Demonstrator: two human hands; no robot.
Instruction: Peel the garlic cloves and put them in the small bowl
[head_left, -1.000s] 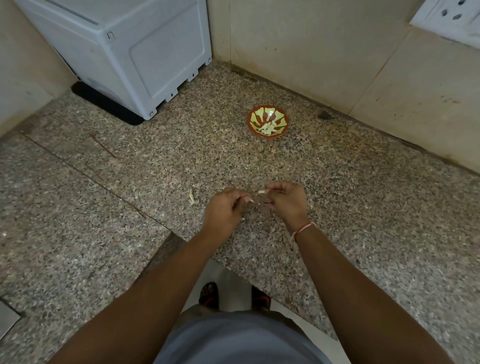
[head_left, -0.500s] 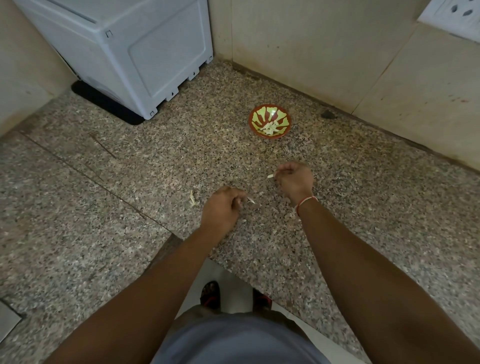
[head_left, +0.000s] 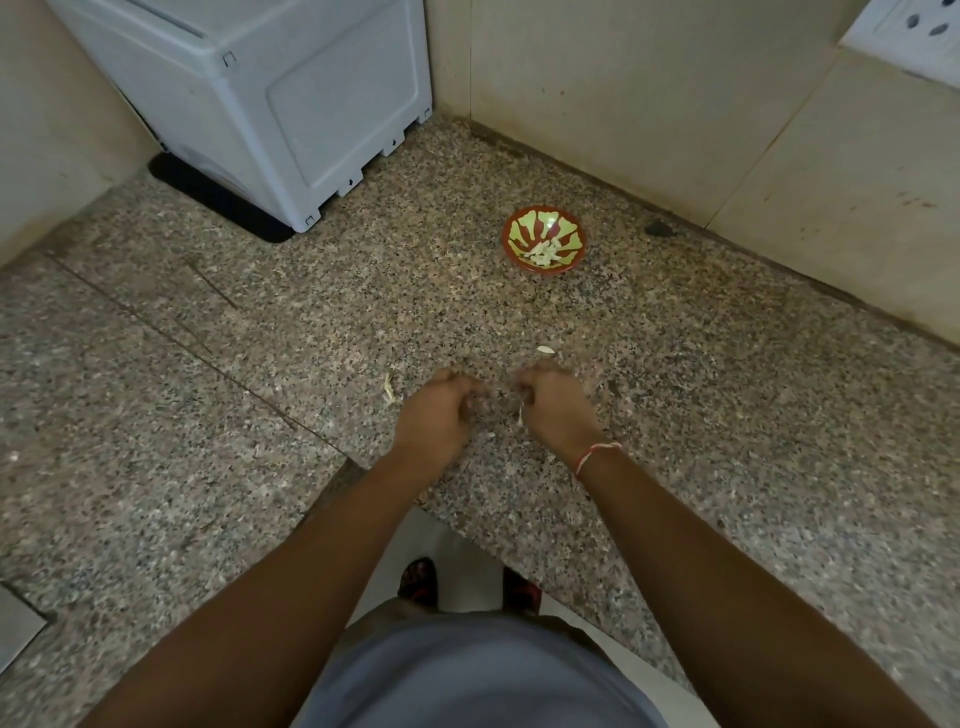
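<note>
Appliance (head_left: 291, 98) beyond bowl (head_left: 543, 238), counter (head_left: 208, 415).

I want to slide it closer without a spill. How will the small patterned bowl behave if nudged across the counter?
The small bowl looks light and holds only a few peeled cloves, so it would probably slide easily on the polished granite counter. Its low, wide shape suggests it is unlikely to tip. It may be ceramic, so possibly chippable.

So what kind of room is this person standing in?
Most likely a home kitchen. The hands work over a speckled granite counter set into a tiled corner, a small bowl holds peeled garlic, a white plastic appliance sits at the back, and a wall socket is nearby.
</note>
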